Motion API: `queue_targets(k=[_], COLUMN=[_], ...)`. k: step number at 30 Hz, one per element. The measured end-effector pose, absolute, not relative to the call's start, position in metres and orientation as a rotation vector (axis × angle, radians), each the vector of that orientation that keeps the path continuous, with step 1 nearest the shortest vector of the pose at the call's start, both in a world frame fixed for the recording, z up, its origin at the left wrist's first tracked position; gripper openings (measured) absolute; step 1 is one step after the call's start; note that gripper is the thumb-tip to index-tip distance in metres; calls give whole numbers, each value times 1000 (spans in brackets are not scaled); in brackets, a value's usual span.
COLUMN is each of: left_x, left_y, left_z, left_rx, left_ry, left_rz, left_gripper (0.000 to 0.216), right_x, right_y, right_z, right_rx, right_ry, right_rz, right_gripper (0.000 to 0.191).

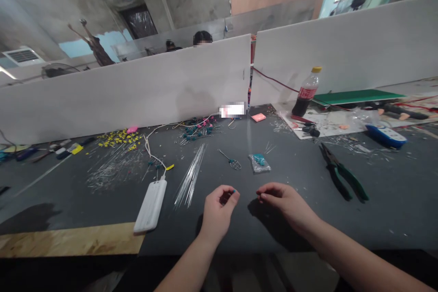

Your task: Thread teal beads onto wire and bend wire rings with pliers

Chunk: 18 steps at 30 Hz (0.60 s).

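My left hand (219, 212) is closed in a pinch over the near part of the table, with a small blue bit (234, 190) between thumb and forefinger. To its right my right hand (287, 203) is also pinched closed; anything in its fingertips is too small to make out. The hands are apart. Just beyond them lies a small wire piece (235, 164) shaped like a racket, with a looped grid head and a teal spot on its stem. Beside it a clear plastic bag (260, 163) holds a teal lump. A bundle of straight wires (191, 175) lies left of my left hand.
Left stands a white power bank (150, 205) with a cable. Green-handled pliers (344, 173) lie right. Farther back are yellow pieces (119, 138), teal-and-pink wire pieces (198, 130), a pink block (258, 117) and a cola bottle (306, 93). White partitions (137, 91) close off the back.
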<state>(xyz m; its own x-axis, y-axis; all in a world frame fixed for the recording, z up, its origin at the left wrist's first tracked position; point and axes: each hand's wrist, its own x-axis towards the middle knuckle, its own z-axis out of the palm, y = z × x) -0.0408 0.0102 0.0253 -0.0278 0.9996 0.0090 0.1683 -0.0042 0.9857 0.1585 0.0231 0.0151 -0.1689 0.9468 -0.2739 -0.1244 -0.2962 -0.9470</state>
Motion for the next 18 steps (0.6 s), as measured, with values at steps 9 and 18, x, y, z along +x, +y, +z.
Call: queue_targets(k=[9,18], left_x=[-63,-75], left_y=[21,22], left_z=[41,47], left_rx=[1052,980], left_ry=[1291,1231], left_rz=[1316,1320], left_gripper=[25,28], right_x=[152,110], right_y=[27,27], right_z=[14,-4], right_rx=[-1448,-1117], right_ry=[-1577,-1191], right_rz=[1191,1661], right_gripper=[22,43])
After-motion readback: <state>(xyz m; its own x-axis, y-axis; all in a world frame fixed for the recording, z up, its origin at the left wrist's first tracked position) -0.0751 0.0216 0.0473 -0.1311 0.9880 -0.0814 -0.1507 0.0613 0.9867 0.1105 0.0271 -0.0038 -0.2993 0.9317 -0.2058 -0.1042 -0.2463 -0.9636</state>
